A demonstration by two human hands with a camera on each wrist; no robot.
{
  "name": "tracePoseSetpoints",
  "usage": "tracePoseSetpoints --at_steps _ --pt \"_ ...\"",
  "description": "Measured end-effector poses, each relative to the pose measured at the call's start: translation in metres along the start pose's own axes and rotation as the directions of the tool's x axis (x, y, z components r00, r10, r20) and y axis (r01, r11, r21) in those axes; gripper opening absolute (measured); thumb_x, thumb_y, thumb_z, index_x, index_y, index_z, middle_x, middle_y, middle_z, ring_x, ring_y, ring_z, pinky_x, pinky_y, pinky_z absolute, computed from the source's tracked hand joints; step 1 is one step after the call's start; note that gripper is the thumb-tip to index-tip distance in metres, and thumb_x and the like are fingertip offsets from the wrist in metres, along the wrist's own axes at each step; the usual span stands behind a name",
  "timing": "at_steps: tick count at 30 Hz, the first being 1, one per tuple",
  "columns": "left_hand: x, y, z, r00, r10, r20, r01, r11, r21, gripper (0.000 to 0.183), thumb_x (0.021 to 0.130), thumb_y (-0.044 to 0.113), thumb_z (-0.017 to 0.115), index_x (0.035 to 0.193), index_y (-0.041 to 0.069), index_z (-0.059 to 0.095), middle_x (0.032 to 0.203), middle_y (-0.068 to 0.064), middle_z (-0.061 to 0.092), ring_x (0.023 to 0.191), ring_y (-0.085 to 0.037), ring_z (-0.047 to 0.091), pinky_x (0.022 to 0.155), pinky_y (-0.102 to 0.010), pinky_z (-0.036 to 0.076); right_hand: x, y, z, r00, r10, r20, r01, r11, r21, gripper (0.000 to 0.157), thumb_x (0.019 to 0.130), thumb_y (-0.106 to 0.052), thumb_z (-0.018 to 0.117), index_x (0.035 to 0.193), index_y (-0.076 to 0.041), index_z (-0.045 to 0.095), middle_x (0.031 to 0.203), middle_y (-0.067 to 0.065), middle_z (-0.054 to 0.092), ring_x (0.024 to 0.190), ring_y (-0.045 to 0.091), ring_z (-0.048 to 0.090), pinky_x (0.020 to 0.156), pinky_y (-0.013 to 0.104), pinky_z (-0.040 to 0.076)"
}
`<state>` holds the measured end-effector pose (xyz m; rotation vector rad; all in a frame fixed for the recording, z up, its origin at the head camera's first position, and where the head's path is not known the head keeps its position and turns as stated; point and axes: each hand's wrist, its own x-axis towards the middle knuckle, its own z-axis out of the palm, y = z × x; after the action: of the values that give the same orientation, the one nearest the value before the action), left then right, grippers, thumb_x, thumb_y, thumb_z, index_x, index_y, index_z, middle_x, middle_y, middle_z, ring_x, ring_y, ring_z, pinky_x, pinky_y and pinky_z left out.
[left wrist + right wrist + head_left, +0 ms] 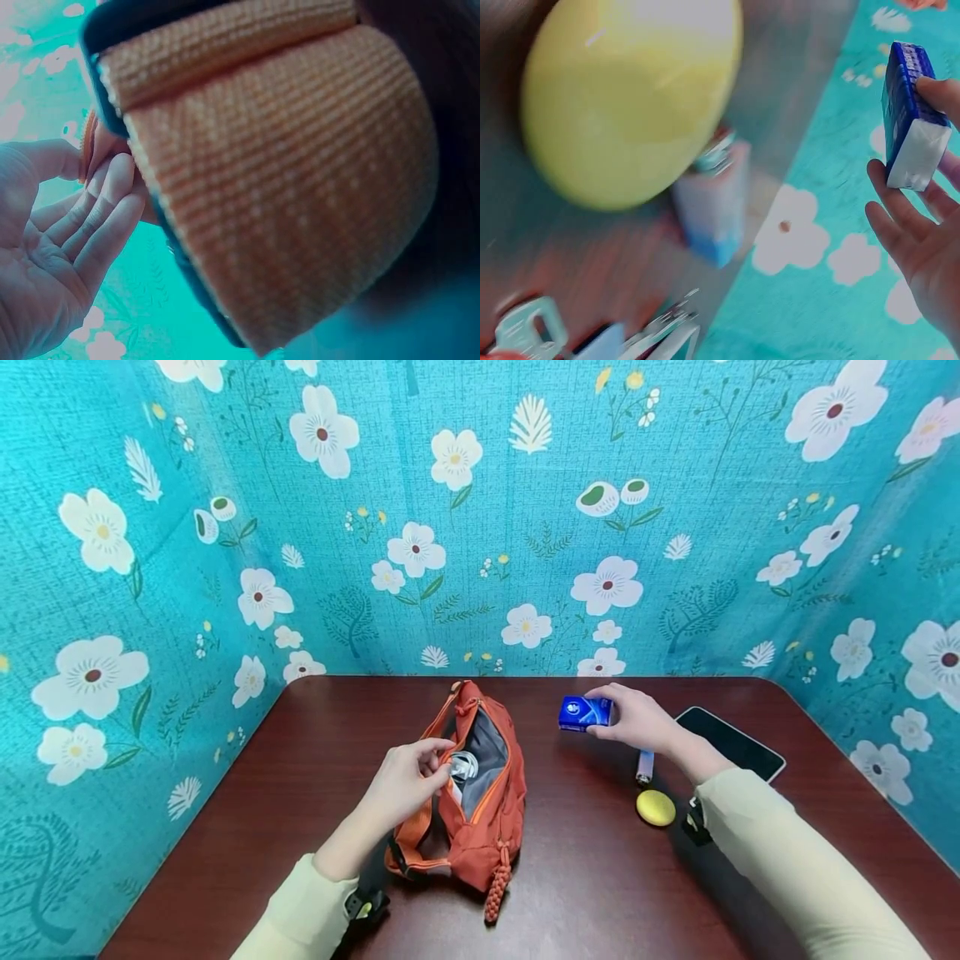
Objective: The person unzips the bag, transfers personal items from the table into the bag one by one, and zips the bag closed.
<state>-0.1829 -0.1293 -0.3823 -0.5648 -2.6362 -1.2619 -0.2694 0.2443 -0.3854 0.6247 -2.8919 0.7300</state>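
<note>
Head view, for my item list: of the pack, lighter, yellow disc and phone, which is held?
The blue pack, pinched in the right hand; the lighter, yellow disc and phone lie on the table, unheld.

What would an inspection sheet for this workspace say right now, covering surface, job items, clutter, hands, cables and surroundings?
Surface: dark red-brown table, glossy.
Job items: orange-red waist bag, zip open, grey lining showing; blue tissue pack, in hand.
Clutter: phone, screen dark; lighter; yellow disc-shaped item; key, blurred, seen only in the right wrist view.
Hands: left hand pinches the bag's opening edge; right hand grips the tissue pack.
Cables: white coiled cable inside the bag; no others seen.
Surroundings: teal floral cloth behind and at both sides.
</note>
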Motion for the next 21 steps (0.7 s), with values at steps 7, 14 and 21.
tracePoseSetpoints --at_steps 7,14,21 --pt "0.001 0.001 0.001 0.999 -0.043 -0.031 0.044 0.999 0.01 0.019 0.087 0.009 0.07 0.106 0.007 0.07 0.064 0.006 0.055 0.051 -0.011 0.05 0.046 -0.027 0.039 0.007 -0.04 -0.001 0.993 -0.114 -0.012 0.115 0.992 0.052 0.056 0.08 -0.025 0.08 0.128 -0.009 0.057 0.12 0.013 0.061 0.1 0.028 0.06 0.08 0.046 0.053" --pt "0.004 -0.003 0.003 0.997 -0.034 -0.071 0.038 0.998 0.047 0.01 0.087 0.013 0.071 0.097 0.01 0.07 0.062 0.007 0.054 0.052 -0.011 0.05 0.048 -0.028 0.04 0.012 -0.078 -0.001 0.973 -0.229 -0.024 0.231 0.968 0.094 0.052 0.079 -0.024 0.082 0.124 -0.009 0.06 0.118 0.008 0.063 0.099 0.023 0.06 0.078 0.04 0.053" --pt "0.007 -0.004 0.005 0.996 -0.004 -0.085 0.008 0.999 0.047 0.005 0.089 0.013 0.07 0.088 0.011 0.065 0.058 0.008 0.054 0.047 -0.008 0.052 0.045 -0.027 0.04 0.018 -0.102 0.01 0.945 -0.327 -0.001 0.325 0.937 0.125 0.05 0.079 -0.026 0.081 0.123 -0.011 0.061 0.116 0.005 0.063 0.1 0.019 0.06 0.082 0.041 0.053"
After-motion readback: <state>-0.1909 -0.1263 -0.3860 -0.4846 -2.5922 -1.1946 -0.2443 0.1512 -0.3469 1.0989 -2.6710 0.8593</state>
